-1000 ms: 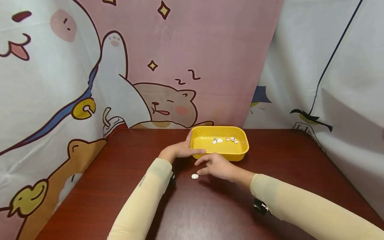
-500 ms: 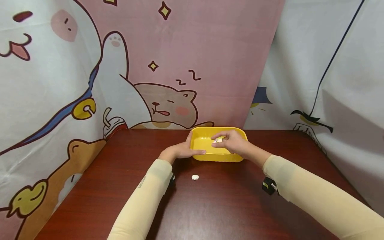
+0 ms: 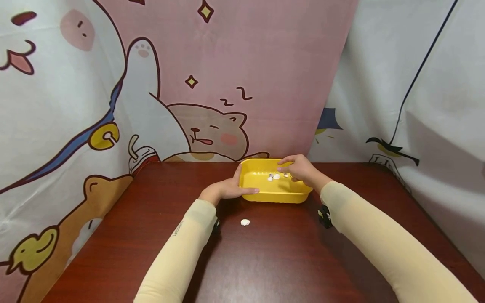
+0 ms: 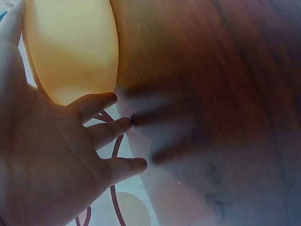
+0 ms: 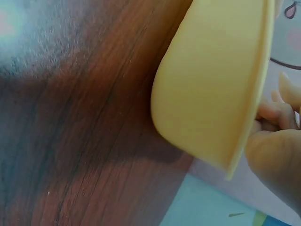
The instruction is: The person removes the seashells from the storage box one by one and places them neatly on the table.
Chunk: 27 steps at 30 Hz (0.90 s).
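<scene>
A yellow plastic basin [image 3: 274, 197] stands at the far edge of the table with several small white seashells [image 3: 276, 176] on its bottom. My left hand [image 3: 229, 188] spreads at the basin's left end, thumb along the front rim and another finger up the left side; straight, spread fingers [image 4: 110, 129] show in the left wrist view. Over the basin's right half hovers my right hand [image 3: 301, 169], fingers bent, a gap between index finger and thumb. It hides the rightmost shells. One white seashell [image 3: 245, 222] lies on the table in front of the basin.
The dark red wooden table [image 3: 265, 261] ends at a hanging cloth [image 3: 288, 84] with cartoon animals, right behind the basin. More pale cloth [image 3: 435, 105] hangs on the right. Both forearms wear cream sleeves, with a black wrist device [image 3: 324, 216] on the right.
My right hand has moved from beside the table shell up over the basin, then further right and back within it. The left hand stays at the basin's left end.
</scene>
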Tool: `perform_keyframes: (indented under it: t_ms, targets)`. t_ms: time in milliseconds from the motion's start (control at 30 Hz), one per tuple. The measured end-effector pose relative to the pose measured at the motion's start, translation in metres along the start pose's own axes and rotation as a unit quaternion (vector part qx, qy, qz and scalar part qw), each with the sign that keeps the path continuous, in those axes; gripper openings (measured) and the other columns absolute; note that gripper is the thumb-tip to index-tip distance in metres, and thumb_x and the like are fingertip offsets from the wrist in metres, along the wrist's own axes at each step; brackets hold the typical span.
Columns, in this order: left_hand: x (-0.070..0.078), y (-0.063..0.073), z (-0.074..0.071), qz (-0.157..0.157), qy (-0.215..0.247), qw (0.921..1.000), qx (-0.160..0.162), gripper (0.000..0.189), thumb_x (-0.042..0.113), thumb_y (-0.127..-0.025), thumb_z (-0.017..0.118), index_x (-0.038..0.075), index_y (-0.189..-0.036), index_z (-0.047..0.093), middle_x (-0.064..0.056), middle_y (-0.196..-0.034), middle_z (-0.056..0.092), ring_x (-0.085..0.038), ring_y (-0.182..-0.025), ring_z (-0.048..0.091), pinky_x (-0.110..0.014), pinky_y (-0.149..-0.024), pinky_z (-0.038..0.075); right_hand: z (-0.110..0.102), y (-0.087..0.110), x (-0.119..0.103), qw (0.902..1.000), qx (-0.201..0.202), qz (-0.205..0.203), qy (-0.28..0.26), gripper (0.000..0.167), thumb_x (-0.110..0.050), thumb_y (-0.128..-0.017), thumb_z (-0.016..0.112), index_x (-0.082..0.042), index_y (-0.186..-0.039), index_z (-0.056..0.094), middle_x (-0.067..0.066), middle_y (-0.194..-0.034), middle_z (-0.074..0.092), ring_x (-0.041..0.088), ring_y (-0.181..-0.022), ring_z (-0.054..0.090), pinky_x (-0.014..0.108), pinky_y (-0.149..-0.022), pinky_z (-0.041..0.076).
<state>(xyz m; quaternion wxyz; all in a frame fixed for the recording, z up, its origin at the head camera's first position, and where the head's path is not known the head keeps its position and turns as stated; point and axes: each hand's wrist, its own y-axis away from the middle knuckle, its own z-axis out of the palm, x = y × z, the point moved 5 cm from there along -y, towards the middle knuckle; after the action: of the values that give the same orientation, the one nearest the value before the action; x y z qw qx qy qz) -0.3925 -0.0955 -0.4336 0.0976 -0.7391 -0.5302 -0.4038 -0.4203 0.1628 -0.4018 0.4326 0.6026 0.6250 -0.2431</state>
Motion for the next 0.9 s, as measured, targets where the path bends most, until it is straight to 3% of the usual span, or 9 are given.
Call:
perform_keyframes:
  t_ms: [133,267,367,533,733,900]
  targets:
    - [0.001,-0.001,0.002,0.005,0.0,1.0,-0.006,0.132,0.071,-0.089,0.072,0.024,-0.169,-0.022,-0.021,-0.174,0.025,-0.032,-0.15,0.043,-0.052,-0.129,0.03,0.003,-0.004,0.008,0.9995,-0.009,0.028,0.007,0.043,-0.019,-0.104,0.071,-0.004,-0.144,0.064,0.009,-0.106,0.058,0.014,-0.056,0.036,0.029,-0.058,0.041]
    - [0.001,-0.003,0.001,0.011,-0.003,0.9999,-0.006,0.132,0.071,-0.089,0.072,0.024,-0.169,-0.021,-0.021,-0.174,0.026,-0.032,-0.15,0.043,-0.052,-0.129,0.03,0.007,-0.01,0.016,0.9989,-0.01,0.042,0.018,0.045,-0.019,-0.103,0.072,-0.005,-0.145,0.064,0.003,-0.079,0.051,0.012,-0.051,0.036,0.028,-0.055,0.041]
    - [0.0,-0.003,-0.001,0.01,-0.006,0.9999,-0.002,0.132,0.07,-0.089,0.072,0.022,-0.169,-0.021,-0.021,-0.175,0.024,-0.033,-0.152,0.042,-0.052,-0.13,0.029,0.013,-0.015,0.018,0.9993,-0.008,0.033,0.018,0.046,-0.018,-0.104,0.071,-0.004,-0.147,0.062,0.0,-0.07,0.048,0.012,-0.052,0.038,0.027,-0.055,0.041]
    - [0.002,0.0,0.0,0.014,0.003,0.9999,-0.004,0.13,0.067,-0.091,0.072,0.021,-0.169,-0.021,-0.021,-0.174,0.024,-0.031,-0.151,0.041,-0.051,-0.13,0.029,0.021,-0.016,0.024,0.9989,-0.015,0.041,-0.015,0.047,-0.012,-0.107,0.063,-0.004,-0.153,0.055,-0.001,-0.071,0.043,0.014,-0.055,0.035,0.028,-0.058,0.04]
    - [-0.001,0.0,-0.001,0.012,0.012,0.9999,0.003,0.13,0.067,-0.09,0.073,0.023,-0.169,-0.022,-0.02,-0.175,0.021,-0.031,-0.152,0.039,-0.051,-0.13,0.028,0.023,-0.017,0.022,0.9987,-0.015,0.046,-0.016,0.048,-0.01,-0.107,0.063,-0.003,-0.153,0.055,0.011,-0.103,0.053,0.016,-0.062,0.039,0.027,-0.061,0.043]
    - [-0.002,-0.003,-0.001,0.015,0.018,0.9997,-0.001,0.13,0.067,-0.091,0.072,0.024,-0.169,-0.022,-0.021,-0.175,0.022,-0.031,-0.151,0.04,-0.052,-0.13,0.028,0.022,-0.022,0.023,0.9983,-0.027,0.051,-0.004,0.048,-0.01,-0.107,0.063,-0.004,-0.154,0.055,0.007,-0.085,0.05,0.015,-0.06,0.04,0.027,-0.06,0.043]
